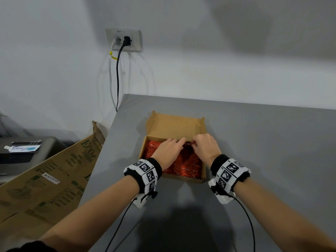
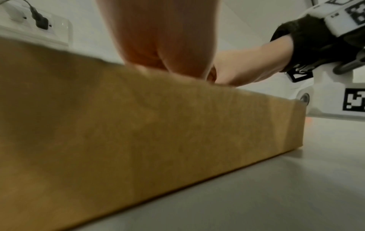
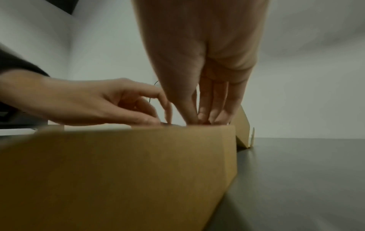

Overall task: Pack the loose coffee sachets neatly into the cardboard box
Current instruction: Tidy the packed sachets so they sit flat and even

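An open cardboard box (image 1: pixel 183 179) stands on the grey table (image 1: pixel 263 142), its lid (image 1: pixel 174 126) folded back towards the wall. Orange coffee sachets (image 1: pixel 187 164) fill it in packed rows. Both hands reach in at the far wall. My left hand (image 1: pixel 179 143) lies over the sachets, its loosely bent fingertips touching them. My right hand (image 1: pixel 194 143) points down, and its thumb and fingers (image 3: pixel 205 115) pinch a sachet edge at the rim. In both wrist views the box wall (image 2: pixel 138 125) (image 3: pixel 118 171) hides the sachets. The left hand (image 3: pixel 88 103) shows in the right wrist view.
The table's left edge runs close beside the box. Past that edge leans a large flattened printed carton (image 1: pixel 54 179), with a dark device (image 1: pixel 27 151) behind it. Two cables hang from a wall socket (image 1: pixel 123 40) down behind the table corner. Bare tabletop lies right of the box.
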Demonstrator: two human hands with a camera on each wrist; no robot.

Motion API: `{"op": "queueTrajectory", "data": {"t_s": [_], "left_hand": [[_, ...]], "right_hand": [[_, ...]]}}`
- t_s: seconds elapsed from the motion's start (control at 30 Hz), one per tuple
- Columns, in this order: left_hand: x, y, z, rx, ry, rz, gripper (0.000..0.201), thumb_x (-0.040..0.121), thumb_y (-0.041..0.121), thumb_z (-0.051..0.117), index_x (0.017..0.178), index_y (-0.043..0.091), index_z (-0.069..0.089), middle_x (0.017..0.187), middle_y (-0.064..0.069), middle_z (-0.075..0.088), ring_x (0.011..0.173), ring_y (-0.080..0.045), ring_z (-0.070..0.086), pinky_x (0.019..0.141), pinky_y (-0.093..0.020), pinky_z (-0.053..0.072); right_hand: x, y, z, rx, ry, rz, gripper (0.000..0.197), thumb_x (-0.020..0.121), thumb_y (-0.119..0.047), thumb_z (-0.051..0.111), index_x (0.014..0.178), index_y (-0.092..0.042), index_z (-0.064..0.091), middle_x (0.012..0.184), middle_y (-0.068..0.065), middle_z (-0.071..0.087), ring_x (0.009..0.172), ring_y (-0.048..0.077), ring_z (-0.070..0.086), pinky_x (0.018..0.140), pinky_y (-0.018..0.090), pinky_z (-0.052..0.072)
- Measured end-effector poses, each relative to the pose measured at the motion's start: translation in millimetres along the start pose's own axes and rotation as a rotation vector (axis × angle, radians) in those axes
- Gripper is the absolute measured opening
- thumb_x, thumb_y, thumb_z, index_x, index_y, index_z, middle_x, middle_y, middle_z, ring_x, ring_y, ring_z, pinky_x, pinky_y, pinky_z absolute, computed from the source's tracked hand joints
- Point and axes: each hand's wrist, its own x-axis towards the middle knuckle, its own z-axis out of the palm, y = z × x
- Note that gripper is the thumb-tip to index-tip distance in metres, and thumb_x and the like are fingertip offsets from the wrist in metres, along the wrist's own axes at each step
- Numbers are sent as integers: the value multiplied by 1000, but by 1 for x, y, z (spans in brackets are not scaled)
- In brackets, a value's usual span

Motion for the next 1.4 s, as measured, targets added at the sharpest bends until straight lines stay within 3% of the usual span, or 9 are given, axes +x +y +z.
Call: {"op": "queueTrajectory", "data": {"t_s": [0.17, 0.4, 0.57, 0.7, 0.9, 0.97, 1.13, 1.27, 1.4], "left_hand": [[2, -1, -1, 25, 2, 16, 30, 73, -14, 62, 98, 1, 58, 97, -16, 57, 59, -31, 60, 49, -34, 43], [-1, -3, -2, 95, -2, 40, 22, 63, -11, 73, 81, 1, 68, 95, -14, 59, 52, -25, 59, 42, -30, 49], [-1, -1, 3, 126, 4, 39, 16, 72, -9, 66, 85, 0, 67, 93, -14, 60, 71, -29, 60, 55, -35, 52], [-1, 0, 7, 169, -3, 30, 9, 77, 0, 68, 85, 3, 67, 92, -12, 60, 75, -27, 60, 57, -34, 52], [-4, 5, 7, 196, 43, 39, 20, 76, 4, 70, 95, 2, 67, 93, -12, 63, 86, -26, 62, 67, -34, 54], [-4, 5, 6, 207, 41, 78, 23, 75, 4, 70, 97, 1, 67, 94, -12, 64, 86, -26, 61, 68, -33, 55], [-3, 8, 3, 250, -19, 73, 12, 80, 10, 64, 91, 5, 67, 91, -10, 62, 86, -24, 61, 72, -32, 52], [-1, 10, 3, 259, -90, 53, 26, 93, 6, 43, 116, 0, 56, 116, -15, 52, 110, -28, 50, 91, -34, 44], [4, 8, -4, 207, -117, -5, 33, 93, 1, 41, 124, 3, 52, 123, -12, 50, 115, -27, 46, 92, -34, 41]], "right_hand": [[-2, -4, 4, 9, -1, 34, 20, 91, -9, 50, 95, -6, 69, 98, 12, 68, 92, 30, 62, 77, 38, 50], [-12, 12, 9, 76, 168, -25, 17, 90, -11, 55, 84, -1, 67, 90, 12, 64, 88, 28, 56, 74, 36, 45], [-34, 24, 26, -149, 316, -125, 10, 73, -6, 75, 69, -15, 72, 71, 0, 71, 67, 25, 58, 63, 33, 38], [-32, 21, 26, -270, 407, -156, 13, 65, -10, 80, 70, -17, 72, 73, -4, 69, 68, 23, 57, 64, 33, 32], [-39, 25, 36, -286, 466, -192, 17, 81, -15, 59, 94, -13, 70, 93, 0, 71, 85, 25, 61, 75, 37, 31], [-41, 26, 38, -305, 431, -183, 27, 84, -21, 46, 94, -14, 70, 91, -1, 71, 83, 24, 61, 75, 37, 30], [-40, 22, 35, -386, 375, -202, 24, 84, -23, 47, 84, -16, 70, 85, 0, 68, 80, 25, 59, 75, 40, 29], [-36, 24, 35, -319, 346, -140, 13, 73, -17, 75, 85, -16, 72, 85, 1, 68, 80, 25, 62, 77, 45, 41], [-28, 24, 26, -112, 328, -114, 12, 64, -9, 83, 70, -15, 74, 74, 2, 66, 73, 28, 63, 66, 43, 47]]}}
